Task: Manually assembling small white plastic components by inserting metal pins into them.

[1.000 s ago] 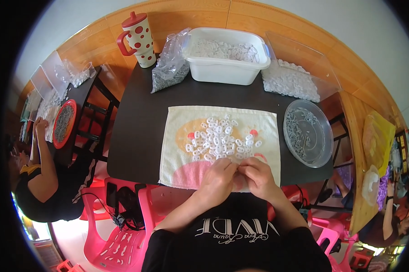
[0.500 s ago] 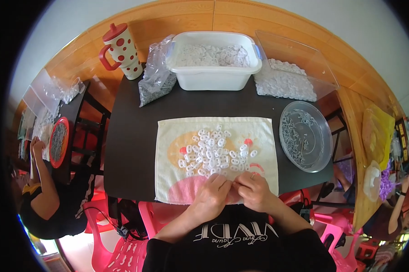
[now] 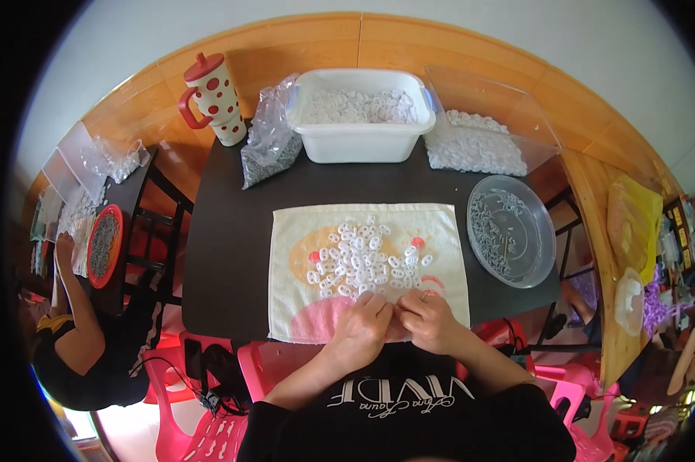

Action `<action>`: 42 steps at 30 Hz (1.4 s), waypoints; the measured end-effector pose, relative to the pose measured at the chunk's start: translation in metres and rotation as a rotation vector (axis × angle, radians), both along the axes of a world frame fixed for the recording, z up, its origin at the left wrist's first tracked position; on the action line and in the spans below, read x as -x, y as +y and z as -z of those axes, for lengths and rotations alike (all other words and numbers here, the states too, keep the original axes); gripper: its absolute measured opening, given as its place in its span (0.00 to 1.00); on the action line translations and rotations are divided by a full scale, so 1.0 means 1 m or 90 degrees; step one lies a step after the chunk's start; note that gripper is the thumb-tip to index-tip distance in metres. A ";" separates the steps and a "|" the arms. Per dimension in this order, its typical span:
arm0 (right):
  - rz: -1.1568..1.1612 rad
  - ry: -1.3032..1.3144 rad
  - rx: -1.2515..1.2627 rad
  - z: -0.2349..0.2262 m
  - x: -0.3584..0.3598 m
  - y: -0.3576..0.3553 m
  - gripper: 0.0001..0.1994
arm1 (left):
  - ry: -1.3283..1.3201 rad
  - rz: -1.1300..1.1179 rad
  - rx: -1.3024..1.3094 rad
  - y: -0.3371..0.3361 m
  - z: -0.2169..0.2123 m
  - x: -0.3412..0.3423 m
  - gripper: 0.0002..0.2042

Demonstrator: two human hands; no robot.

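A pile of small white plastic pieces (image 3: 356,258), oval with two holes each, lies on a cream towel (image 3: 293,223) with orange and pink patches. At the towel's near edge my left hand (image 3: 365,323) and my right hand (image 3: 423,317) meet fingertip to fingertip, both closed in a pinch. What the fingers hold is too small and too covered to make out. My right hand wears a ring. To the right of the towel, a round clear tray (image 3: 512,231) holds many small grey metal-looking parts.
Along the back of the dark table (image 3: 224,231) stand a spotted tumbler (image 3: 218,100), a plastic bag of grey parts (image 3: 272,142), a white tub (image 3: 359,142) of white pieces and a filled clear bag (image 3: 477,146). At left, another person's arm (image 3: 78,308) is near a red tray (image 3: 115,246).
The view has shifted slightly, so the table items sit a little lower in the picture. My hands stay together in much the same pinch.
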State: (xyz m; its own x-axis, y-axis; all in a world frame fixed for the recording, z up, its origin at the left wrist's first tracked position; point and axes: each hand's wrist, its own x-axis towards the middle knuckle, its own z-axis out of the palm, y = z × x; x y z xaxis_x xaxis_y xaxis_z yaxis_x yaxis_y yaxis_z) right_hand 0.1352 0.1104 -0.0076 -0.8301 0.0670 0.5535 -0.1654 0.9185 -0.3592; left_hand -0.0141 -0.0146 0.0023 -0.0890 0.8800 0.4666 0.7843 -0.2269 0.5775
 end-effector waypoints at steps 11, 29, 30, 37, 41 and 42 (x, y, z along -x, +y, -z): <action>0.007 0.003 -0.005 0.001 0.000 -0.007 0.08 | 0.038 -0.007 -0.024 -0.004 0.009 0.001 0.08; 0.078 -0.041 0.714 -0.015 0.001 -0.004 0.02 | -0.156 0.002 -0.054 -0.001 -0.003 0.002 0.19; 0.077 -0.042 0.715 -0.016 0.002 -0.003 0.02 | -0.142 0.004 -0.047 -0.001 -0.004 0.002 0.18; 0.062 -0.026 0.591 -0.016 0.005 -0.002 0.04 | -0.105 0.016 0.010 -0.003 -0.003 0.007 0.18; 0.072 -0.070 0.574 -0.009 -0.001 0.003 0.07 | -0.075 0.043 0.011 -0.001 -0.003 0.008 0.17; 0.073 -0.069 0.574 -0.010 -0.001 0.003 0.07 | -0.054 0.047 0.008 0.000 -0.003 0.007 0.16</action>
State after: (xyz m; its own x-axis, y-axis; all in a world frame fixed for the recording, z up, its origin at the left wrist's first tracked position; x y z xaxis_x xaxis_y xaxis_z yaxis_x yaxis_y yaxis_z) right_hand 0.1363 0.1132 0.0020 -0.8363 0.5212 0.1703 -0.0138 0.2906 -0.9568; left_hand -0.0212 -0.0148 0.0056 -0.0614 0.8917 0.4485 0.7141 -0.2747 0.6439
